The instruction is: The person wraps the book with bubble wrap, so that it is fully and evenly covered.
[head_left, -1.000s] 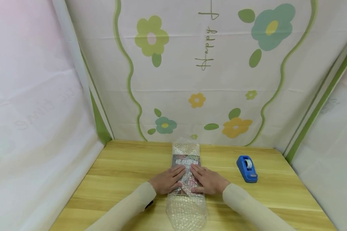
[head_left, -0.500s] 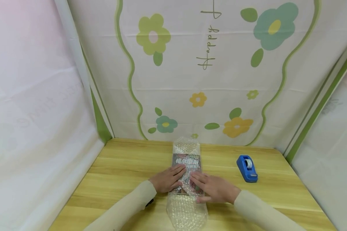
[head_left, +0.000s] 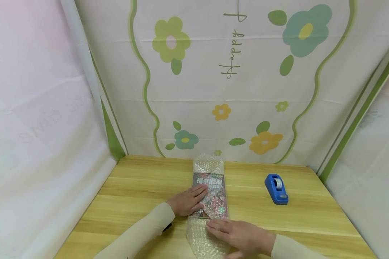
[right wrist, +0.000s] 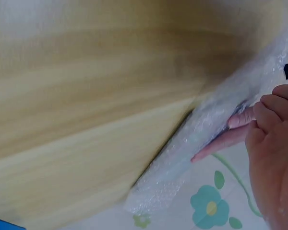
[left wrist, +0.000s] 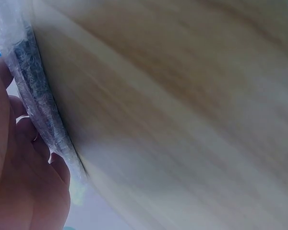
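A book point(head_left: 216, 196) with a colourful printed cover lies on the table, wrapped in clear bubble wrap point(head_left: 197, 235) that extends beyond its far and near ends. My left hand point(head_left: 188, 201) rests on the wrapped book's left side, fingers fairly straight across the cover. Over the near flap lies my right hand point(head_left: 241, 235), fingers extended to the left, just below the book's near edge. In the left wrist view, the wrapped edge point(left wrist: 50, 112) runs beside the left hand point(left wrist: 26, 167). The right wrist view shows the right hand point(right wrist: 276, 143) close above the bubble wrap point(right wrist: 182, 148).
A blue tape dispenser point(head_left: 276, 189) with a roll in it stands on the wooden table point(head_left: 142, 190), right of the book. A flowered cloth point(head_left: 201, 90) hangs behind the table, with pale cloths on both sides.
My right hand has moved off the book's right side, down toward me, onto the near flap of bubble wrap. The left hand has stayed on the book.
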